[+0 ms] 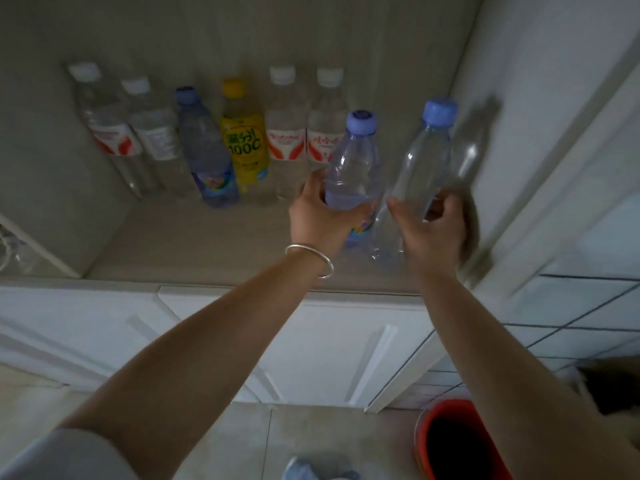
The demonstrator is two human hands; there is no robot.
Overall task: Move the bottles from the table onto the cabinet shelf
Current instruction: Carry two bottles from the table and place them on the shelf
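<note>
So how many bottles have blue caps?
3. One stands in the back row, left of the yellow bottle. The left hand holds one, the right hand holds another. None seem hidden.

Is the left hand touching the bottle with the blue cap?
Touching. The head view shows the left hand with its fingers and thumb wrapped around the lower body of the blue-capped bottle.

The yellow bottle [244, 133], upper middle of the frame, carries green print reading "100C" under blurred characters. The red-and-white labels on the clear bottles beside it are too blurred to read.
</note>
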